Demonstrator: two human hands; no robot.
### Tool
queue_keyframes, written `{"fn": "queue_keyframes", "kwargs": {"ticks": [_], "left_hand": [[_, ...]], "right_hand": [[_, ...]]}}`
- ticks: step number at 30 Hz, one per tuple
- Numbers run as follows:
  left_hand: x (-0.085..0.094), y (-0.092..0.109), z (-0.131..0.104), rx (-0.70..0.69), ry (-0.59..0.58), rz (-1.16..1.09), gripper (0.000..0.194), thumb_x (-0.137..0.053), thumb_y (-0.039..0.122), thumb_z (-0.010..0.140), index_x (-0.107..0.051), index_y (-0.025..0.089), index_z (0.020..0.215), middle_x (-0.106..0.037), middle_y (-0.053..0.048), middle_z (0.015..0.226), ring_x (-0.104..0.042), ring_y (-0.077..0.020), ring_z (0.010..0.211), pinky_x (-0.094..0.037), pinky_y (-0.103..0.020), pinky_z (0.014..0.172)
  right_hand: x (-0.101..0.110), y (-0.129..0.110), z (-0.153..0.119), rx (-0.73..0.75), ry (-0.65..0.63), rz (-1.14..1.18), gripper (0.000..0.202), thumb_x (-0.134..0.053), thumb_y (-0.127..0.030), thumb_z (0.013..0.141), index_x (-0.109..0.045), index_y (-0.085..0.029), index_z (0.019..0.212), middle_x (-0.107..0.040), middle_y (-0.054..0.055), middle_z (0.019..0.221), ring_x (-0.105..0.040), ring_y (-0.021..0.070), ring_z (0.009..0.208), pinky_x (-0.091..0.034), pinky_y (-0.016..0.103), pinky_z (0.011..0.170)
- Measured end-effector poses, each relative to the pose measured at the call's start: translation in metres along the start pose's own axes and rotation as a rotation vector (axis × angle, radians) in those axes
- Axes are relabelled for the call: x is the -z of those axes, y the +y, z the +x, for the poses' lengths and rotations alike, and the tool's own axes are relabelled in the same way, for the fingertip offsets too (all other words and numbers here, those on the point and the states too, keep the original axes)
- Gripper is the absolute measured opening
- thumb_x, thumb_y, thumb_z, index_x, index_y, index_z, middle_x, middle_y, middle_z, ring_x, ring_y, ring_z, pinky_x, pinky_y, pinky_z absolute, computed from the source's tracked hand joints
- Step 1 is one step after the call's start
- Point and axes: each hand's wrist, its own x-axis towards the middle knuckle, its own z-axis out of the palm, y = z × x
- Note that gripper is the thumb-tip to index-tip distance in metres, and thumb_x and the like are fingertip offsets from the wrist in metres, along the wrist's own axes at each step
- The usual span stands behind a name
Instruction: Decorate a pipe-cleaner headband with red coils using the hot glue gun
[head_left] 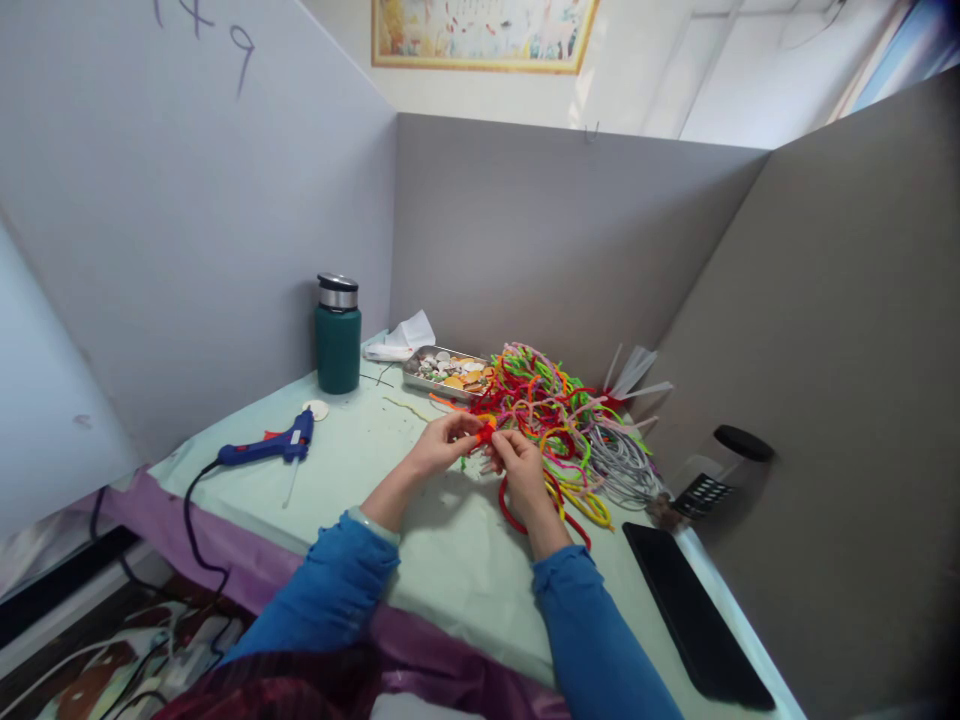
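Observation:
My left hand (444, 444) and my right hand (523, 468) meet over the middle of the table, fingertips pinched. Between them is a small red and orange fuzzy piece (486, 433), which looks like bent pipe cleaner; its exact shape is too small to make out. Just behind and to the right lies a tangled heap of coloured pipe cleaners (559, 385) in red, pink, green and orange. Yellow pipe cleaners (589, 505) trail out beside my right hand, and part of a red one curves under that wrist. Grey pipe cleaners (622, 465) lie bundled at the right.
A blue glue gun (270, 447) rests at the left, its cord running off the table edge. Behind stand a green bottle (337, 345) and a metal tray (435, 387) of small pieces. At right are a black flat object (694, 610) and a black-lidded clear container (724, 465). Partitions surround the table.

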Motion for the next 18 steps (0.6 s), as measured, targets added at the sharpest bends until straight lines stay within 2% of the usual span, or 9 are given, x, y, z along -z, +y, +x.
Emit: {"fn": "queue_keyframes", "kwargs": {"ticks": [6, 11, 13, 18], "left_hand": [[-0.001, 0.003, 0.001, 0.064, 0.004, -0.057, 0.042, -0.070, 0.041, 0.066, -0.056, 0.012, 0.094, -0.060, -0.002, 0.070, -0.049, -0.0080, 0.051, -0.034, -0.019, 0.045], [0.001, 0.000, 0.001, 0.057, -0.034, -0.059, 0.043, -0.070, 0.039, 0.067, -0.055, 0.012, 0.098, -0.060, -0.002, 0.075, -0.049, -0.0075, 0.053, -0.035, -0.019, 0.045], [0.001, -0.002, 0.001, 0.052, -0.040, -0.044, 0.042, -0.070, 0.037, 0.067, -0.056, 0.013, 0.097, -0.061, -0.003, 0.077, -0.049, -0.0078, 0.054, -0.035, -0.019, 0.046], [0.000, -0.012, 0.005, 0.032, 0.033, 0.015, 0.029, -0.070, 0.034, 0.066, -0.058, 0.013, 0.083, -0.058, 0.000, 0.068, -0.047, -0.0071, 0.052, -0.035, -0.019, 0.048]], "right_hand": [[0.000, -0.002, -0.002, 0.007, -0.008, 0.018, 0.023, -0.064, -0.041, 0.071, -0.059, -0.019, 0.070, -0.056, -0.003, 0.057, -0.044, 0.0093, 0.045, -0.038, 0.022, 0.043], [0.000, 0.003, -0.001, -0.013, -0.039, -0.004, 0.024, -0.063, -0.041, 0.072, -0.058, -0.018, 0.070, -0.055, -0.004, 0.056, -0.043, 0.0086, 0.044, -0.035, 0.021, 0.043], [0.000, 0.005, -0.001, -0.012, -0.035, -0.011, 0.024, -0.063, -0.042, 0.072, -0.058, -0.019, 0.070, -0.054, -0.004, 0.055, -0.043, 0.0088, 0.044, -0.034, 0.022, 0.043], [-0.001, 0.008, -0.001, 0.006, -0.076, -0.031, 0.025, -0.059, -0.043, 0.076, -0.058, -0.019, 0.073, -0.055, -0.003, 0.058, -0.043, 0.0087, 0.045, -0.033, 0.022, 0.043]]}}
